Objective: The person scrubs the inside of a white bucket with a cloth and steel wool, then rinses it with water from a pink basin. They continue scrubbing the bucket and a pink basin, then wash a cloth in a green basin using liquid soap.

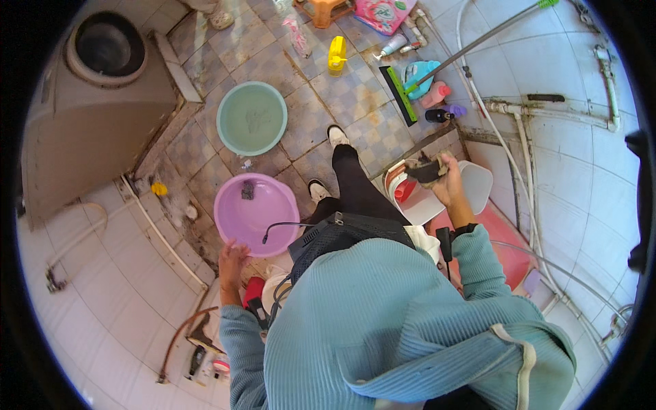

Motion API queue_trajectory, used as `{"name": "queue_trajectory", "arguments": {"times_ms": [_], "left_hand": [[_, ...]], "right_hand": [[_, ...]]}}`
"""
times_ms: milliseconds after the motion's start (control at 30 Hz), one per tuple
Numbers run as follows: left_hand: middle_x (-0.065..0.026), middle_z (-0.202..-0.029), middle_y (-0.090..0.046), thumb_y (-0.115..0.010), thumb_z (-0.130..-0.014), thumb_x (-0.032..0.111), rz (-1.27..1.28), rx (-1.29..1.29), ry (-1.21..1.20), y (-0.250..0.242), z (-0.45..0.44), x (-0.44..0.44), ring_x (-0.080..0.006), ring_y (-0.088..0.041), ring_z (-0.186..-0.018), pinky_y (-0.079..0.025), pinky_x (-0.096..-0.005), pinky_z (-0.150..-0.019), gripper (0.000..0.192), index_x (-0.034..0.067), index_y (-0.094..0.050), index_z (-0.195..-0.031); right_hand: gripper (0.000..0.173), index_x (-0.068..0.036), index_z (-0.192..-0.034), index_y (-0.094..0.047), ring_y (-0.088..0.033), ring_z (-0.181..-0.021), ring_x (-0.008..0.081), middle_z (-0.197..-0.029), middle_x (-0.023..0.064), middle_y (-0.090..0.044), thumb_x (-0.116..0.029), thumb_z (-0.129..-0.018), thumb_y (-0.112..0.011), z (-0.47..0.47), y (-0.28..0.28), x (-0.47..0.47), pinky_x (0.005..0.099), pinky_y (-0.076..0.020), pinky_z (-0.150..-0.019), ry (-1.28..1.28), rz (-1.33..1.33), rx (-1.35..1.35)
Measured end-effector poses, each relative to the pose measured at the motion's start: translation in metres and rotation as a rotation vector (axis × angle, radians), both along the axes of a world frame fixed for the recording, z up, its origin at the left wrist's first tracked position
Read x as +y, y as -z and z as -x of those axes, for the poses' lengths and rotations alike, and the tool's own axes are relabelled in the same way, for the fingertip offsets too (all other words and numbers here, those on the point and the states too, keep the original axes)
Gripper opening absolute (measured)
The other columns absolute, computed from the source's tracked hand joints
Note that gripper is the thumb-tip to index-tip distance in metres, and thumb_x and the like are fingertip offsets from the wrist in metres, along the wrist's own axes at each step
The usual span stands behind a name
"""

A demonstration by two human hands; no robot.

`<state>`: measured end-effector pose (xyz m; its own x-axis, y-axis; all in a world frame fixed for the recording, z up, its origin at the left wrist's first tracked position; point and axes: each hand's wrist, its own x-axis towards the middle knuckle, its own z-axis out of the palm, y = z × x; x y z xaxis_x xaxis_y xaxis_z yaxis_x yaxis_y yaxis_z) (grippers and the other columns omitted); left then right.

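Observation:
My right hand (447, 185) grips a dark, dirty object (424, 171), perhaps a brush or pad, with a pale edge; its exact kind is unclear. It is above white plastic buckets (475, 187), one of which holds something red (405, 190). My left hand (234, 256) hovers at the near rim of a pink plastic basin (256, 210) and appears empty, fingers apart. Inside that basin lies a small dark grey cloth or pad (247, 190). Farther off, a turquoise basin (251, 119) of cloudy water stands on the tiled floor.
A green-edged floor squeegee (398, 96) leans at the right near several bottles. A yellow jug (336, 56) and an orange stool (323, 13) stand farther away. White pipes (558, 117) run along the right wall. Another person's shoe (221, 20) shows at the top.

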<state>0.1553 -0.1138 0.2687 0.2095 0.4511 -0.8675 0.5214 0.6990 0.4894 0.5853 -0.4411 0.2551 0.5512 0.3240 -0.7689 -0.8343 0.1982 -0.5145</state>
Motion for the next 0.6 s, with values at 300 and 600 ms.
{"name": "queue_trajectory", "arguments": {"times_ms": [300, 600], "left_hand": [[-0.0121, -0.117, -0.049, -0.049, -0.086, 0.039, 0.147, -0.401, 0.482, -0.044, -0.333, 0.074, -0.025, -0.048, -0.105, -0.041, -0.0369, -0.087, 0.055, 0.007, -0.034, -0.128], [-0.0095, -0.097, -0.055, -0.04, -0.089, 0.042, 0.502, -0.68, -0.527, 0.026, -0.419, 0.083, -0.0206, -0.054, -0.09, -0.046, -0.0321, -0.077, 0.042, 0.006, -0.048, -0.109]], "right_hand": [[0.033, -0.006, -0.108, -0.043, -0.053, -0.087, 0.0144, -0.098, 0.0059, -0.054, -0.011, -0.079, -0.058, -0.074, -0.034, 0.198, 0.0274, -0.0457, -0.074, -0.422, 0.13, -0.381], [0.036, -0.001, -0.091, -0.048, -0.048, -0.09, 0.0339, -0.088, 0.0151, -0.051, -0.031, -0.074, -0.06, -0.068, -0.01, 0.339, 0.0435, -0.0348, -0.083, -0.775, 0.0, -1.472]]}}
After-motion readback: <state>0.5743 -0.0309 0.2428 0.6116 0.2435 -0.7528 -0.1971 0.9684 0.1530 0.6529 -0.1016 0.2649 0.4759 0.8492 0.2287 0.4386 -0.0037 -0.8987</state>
